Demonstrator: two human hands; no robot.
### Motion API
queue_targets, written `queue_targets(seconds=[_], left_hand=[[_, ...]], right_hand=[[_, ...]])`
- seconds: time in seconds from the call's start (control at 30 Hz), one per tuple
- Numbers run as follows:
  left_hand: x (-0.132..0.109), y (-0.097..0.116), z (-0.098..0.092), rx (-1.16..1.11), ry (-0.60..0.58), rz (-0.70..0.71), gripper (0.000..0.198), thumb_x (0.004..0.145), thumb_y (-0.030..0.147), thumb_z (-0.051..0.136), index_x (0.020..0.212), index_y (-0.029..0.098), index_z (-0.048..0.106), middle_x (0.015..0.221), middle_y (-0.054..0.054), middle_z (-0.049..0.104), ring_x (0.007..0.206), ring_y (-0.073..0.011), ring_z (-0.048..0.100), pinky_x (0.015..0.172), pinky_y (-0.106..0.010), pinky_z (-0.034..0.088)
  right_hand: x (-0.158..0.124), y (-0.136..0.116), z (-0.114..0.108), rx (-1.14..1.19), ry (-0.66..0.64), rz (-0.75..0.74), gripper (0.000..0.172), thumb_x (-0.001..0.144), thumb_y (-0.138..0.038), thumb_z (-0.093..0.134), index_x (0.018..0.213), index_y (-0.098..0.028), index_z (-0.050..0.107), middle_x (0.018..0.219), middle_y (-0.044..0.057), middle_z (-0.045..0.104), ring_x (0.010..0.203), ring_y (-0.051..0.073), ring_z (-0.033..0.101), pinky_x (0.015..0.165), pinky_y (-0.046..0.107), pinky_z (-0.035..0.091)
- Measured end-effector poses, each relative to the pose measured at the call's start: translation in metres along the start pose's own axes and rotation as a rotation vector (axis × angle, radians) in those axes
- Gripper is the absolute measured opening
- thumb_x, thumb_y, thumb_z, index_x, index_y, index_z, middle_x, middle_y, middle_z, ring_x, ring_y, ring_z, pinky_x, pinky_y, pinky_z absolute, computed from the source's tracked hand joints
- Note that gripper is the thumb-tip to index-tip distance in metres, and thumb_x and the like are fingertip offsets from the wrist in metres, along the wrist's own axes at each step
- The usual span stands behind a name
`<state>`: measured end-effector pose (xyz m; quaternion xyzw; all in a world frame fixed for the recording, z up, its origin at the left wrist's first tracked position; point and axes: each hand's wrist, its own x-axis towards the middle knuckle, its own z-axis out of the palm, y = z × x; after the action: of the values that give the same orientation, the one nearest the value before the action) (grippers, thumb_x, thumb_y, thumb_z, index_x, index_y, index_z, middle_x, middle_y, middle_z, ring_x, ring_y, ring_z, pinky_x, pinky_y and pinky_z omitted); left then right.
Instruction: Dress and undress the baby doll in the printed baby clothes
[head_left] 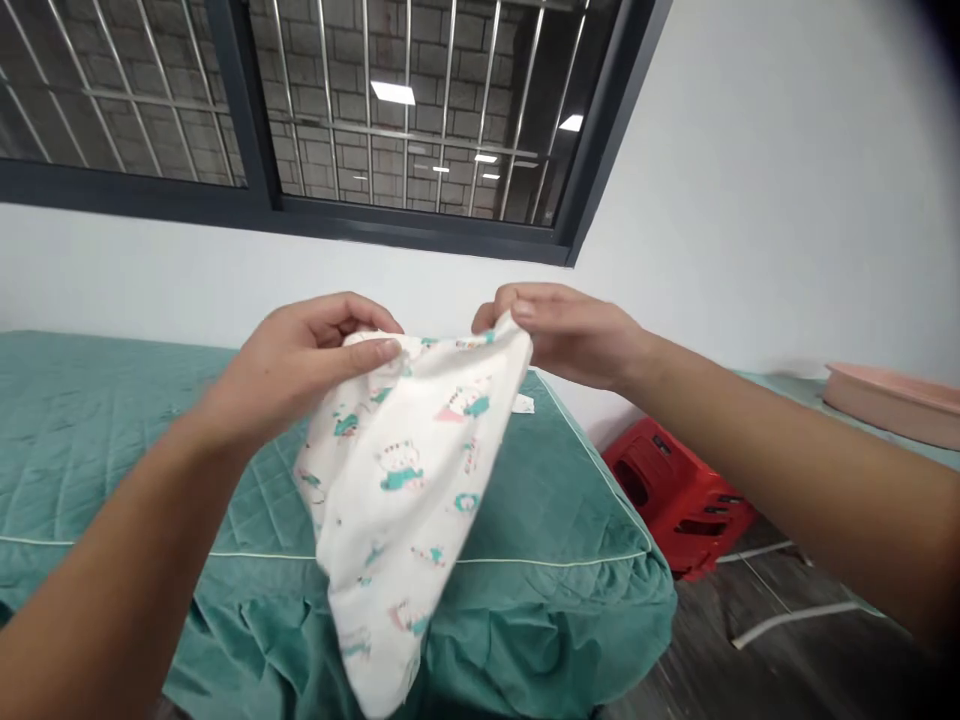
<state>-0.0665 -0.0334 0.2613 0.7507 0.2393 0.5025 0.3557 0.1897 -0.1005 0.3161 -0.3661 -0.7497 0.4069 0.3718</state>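
A white cloth (409, 480) printed with small cartoon animals in green and pink hangs between my hands, its lower end tapering down past the bed's front edge. My left hand (319, 350) pinches its upper left edge between thumb and fingers. At the upper right corner, my right hand (562, 325) grips the cloth with the thumb on top. The top edge runs nearly level from hand to hand. Folds in the fabric hide part of its shape, so I cannot tell whether it is a garment or a plain piece. Behind it lies the green quilted bed cover (150, 440).
A small white item (523, 404) lies on the bed behind the cloth. Right of the bed stands a red plastic stool (675, 500) on the dark floor (697, 650). A pink round-edged container (892, 400) rests on a surface at far right. A barred window (420, 120) is above.
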Motion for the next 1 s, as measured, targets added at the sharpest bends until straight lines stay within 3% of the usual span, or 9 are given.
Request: queue_targets(seconds=[0.1, 0.27, 0.43, 0.6, 0.7, 0.77, 0.83, 0.93, 1.0], left_hand=[[0.006, 0.012, -0.003, 0.027, 0.096, 0.118, 0.016, 0.076, 0.032, 0.077, 0.081, 0.019, 0.070, 0.070, 0.002, 0.064, 0.059, -0.0086, 0.055, 0.050, -0.018, 0.041], [0.008, 0.030, 0.001, 0.054, 0.096, 0.215, 0.011, 0.081, 0.026, 0.073, 0.081, 0.016, 0.069, 0.073, 0.002, 0.064, 0.063, -0.0080, 0.055, 0.057, -0.018, 0.041], [0.006, 0.028, -0.005, 0.062, 0.019, 0.122, 0.014, 0.077, 0.028, 0.076, 0.085, 0.019, 0.069, 0.077, 0.002, 0.065, 0.072, -0.0124, 0.061, 0.063, -0.020, 0.045], [0.001, 0.000, -0.018, -0.007, -0.381, -0.298, 0.023, 0.066, 0.027, 0.083, 0.083, 0.017, 0.071, 0.079, -0.001, 0.068, 0.073, -0.0191, 0.065, 0.058, -0.023, 0.047], [0.001, -0.021, -0.011, -0.168, -0.303, -0.299, 0.018, 0.076, 0.031, 0.074, 0.083, 0.015, 0.071, 0.083, -0.003, 0.069, 0.076, -0.0194, 0.064, 0.061, -0.024, 0.049], [0.003, -0.034, 0.000, -0.408, -0.105, -0.262, 0.017, 0.079, 0.031, 0.071, 0.084, 0.015, 0.069, 0.083, -0.003, 0.068, 0.076, -0.0172, 0.063, 0.063, -0.023, 0.050], [0.003, -0.043, 0.015, -0.631, 0.006, -0.282, 0.017, 0.078, 0.030, 0.071, 0.084, 0.015, 0.067, 0.081, -0.002, 0.067, 0.075, -0.0154, 0.063, 0.064, -0.021, 0.050], [-0.002, -0.047, 0.035, -0.786, -0.058, -0.404, 0.028, 0.079, 0.040, 0.072, 0.091, 0.015, 0.067, 0.081, -0.004, 0.069, 0.076, -0.0180, 0.066, 0.066, -0.025, 0.053], [-0.009, -0.045, 0.043, -0.788, -0.153, -0.481, 0.040, 0.080, 0.049, 0.070, 0.099, 0.014, 0.068, 0.087, -0.009, 0.071, 0.081, -0.0226, 0.068, 0.071, -0.031, 0.056]], right_hand=[[0.004, 0.006, 0.005, -0.138, -0.115, 0.083, 0.037, 0.084, -0.051, 0.066, 0.070, -0.017, 0.056, 0.071, -0.003, 0.054, 0.066, 0.009, 0.049, 0.061, 0.023, 0.040], [0.021, 0.007, 0.027, -0.233, -0.276, 0.101, 0.034, 0.079, -0.050, 0.072, 0.088, -0.018, 0.064, 0.080, -0.002, 0.060, 0.073, 0.011, 0.054, 0.063, 0.024, 0.042], [0.038, 0.009, 0.042, -0.042, -0.074, -0.095, 0.031, 0.082, -0.047, 0.070, 0.088, -0.018, 0.061, 0.075, -0.003, 0.056, 0.067, 0.010, 0.051, 0.062, 0.023, 0.041], [0.044, 0.033, 0.039, 0.181, 0.162, -0.067, 0.031, 0.083, -0.048, 0.068, 0.083, -0.019, 0.057, 0.074, -0.003, 0.055, 0.064, 0.009, 0.050, 0.060, 0.023, 0.042], [0.046, 0.051, 0.038, 0.154, 0.167, 0.028, 0.034, 0.081, -0.051, 0.069, 0.080, -0.019, 0.057, 0.071, -0.003, 0.055, 0.061, 0.009, 0.049, 0.056, 0.022, 0.041], [0.048, 0.058, 0.037, 0.062, 0.088, 0.065, 0.034, 0.078, -0.051, 0.072, 0.083, -0.019, 0.060, 0.071, -0.003, 0.058, 0.061, 0.009, 0.050, 0.054, 0.022, 0.040], [0.050, 0.057, 0.035, -0.072, -0.126, 0.110, 0.034, 0.074, -0.048, 0.076, 0.086, -0.019, 0.066, 0.076, -0.002, 0.064, 0.068, 0.012, 0.056, 0.059, 0.023, 0.044], [0.052, 0.046, 0.030, -0.185, -0.358, 0.193, 0.034, 0.074, -0.048, 0.076, 0.087, -0.017, 0.072, 0.085, 0.001, 0.071, 0.077, 0.016, 0.064, 0.067, 0.025, 0.049], [0.051, 0.040, 0.027, -0.111, -0.285, 0.193, 0.036, 0.078, -0.051, 0.072, 0.090, -0.017, 0.072, 0.086, 0.003, 0.073, 0.076, 0.016, 0.065, 0.067, 0.026, 0.050]])
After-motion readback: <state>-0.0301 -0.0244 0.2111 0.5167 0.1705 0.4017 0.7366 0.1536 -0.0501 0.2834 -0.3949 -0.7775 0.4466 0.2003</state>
